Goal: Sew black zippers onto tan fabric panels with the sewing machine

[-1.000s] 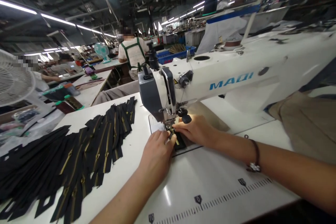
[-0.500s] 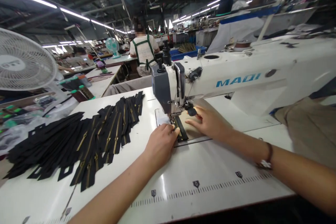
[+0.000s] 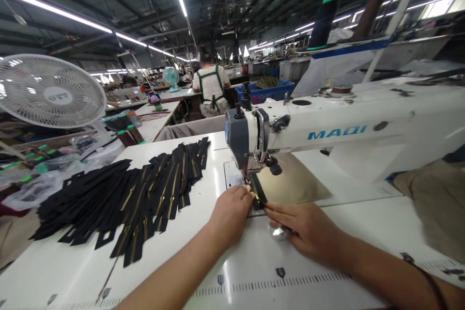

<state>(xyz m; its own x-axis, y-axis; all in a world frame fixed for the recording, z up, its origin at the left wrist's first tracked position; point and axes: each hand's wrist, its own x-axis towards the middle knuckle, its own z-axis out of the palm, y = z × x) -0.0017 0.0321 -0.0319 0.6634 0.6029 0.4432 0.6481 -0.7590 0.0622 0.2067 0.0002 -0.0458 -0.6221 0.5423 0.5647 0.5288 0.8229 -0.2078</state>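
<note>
A black zipper (image 3: 258, 193) with brass teeth lies at the left edge of a beige fabric piece (image 3: 294, 181), its far end under the presser foot of the white sewing machine (image 3: 341, 126). My left hand (image 3: 232, 210) is closed at the zipper's left side, thumb and fingertips on it. My right hand (image 3: 308, 230) has its fingers together, the tips gripping the zipper's near end. Beneath the right palm shows a shiny metal thing (image 3: 279, 232), partly hidden, whose kind I cannot make out. Left of the machine a fanned pile of black zippers (image 3: 156, 193) lies on the table.
A white fan (image 3: 54, 97) stands at the left, near thread spools (image 3: 131, 135) and plastic bags. Ruler marks run along the table's (image 3: 189, 242) front edge. Beige fabric (image 3: 432, 198) lies at the right. Ahead, a person (image 3: 211, 85) sits facing away near a blue crate (image 3: 269, 89).
My right hand has come back from beside the needle to the zipper's near end, uncovering the beige fabric. My left hand stays at the zipper. The whole view has shifted slightly.
</note>
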